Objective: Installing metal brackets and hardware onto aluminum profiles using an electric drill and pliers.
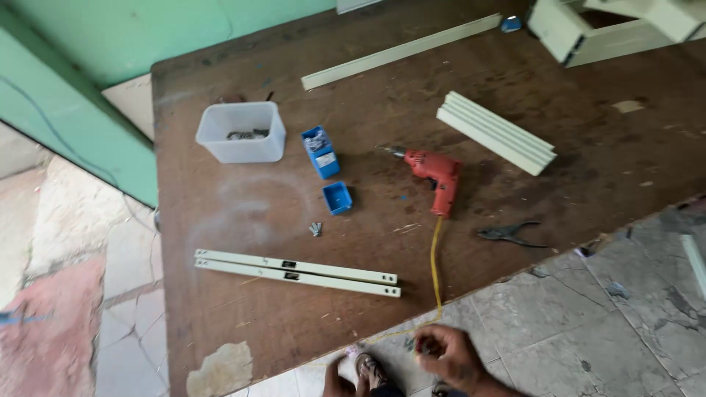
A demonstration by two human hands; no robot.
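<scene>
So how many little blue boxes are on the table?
2. One blue box stands beside the clear plastic tub, with small parts inside. The other, smaller blue box sits just below it, left of the red drill. None seems hidden.

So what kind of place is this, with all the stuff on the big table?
It looks like a small workshop, probably for putting furniture or fittings together. On the worn wooden table lie a red electric drill, pliers, cream metal rails and a blue box of screws.

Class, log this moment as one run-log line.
right hand: by yellow cord | left hand: low, unclear | red drill: on table
</scene>
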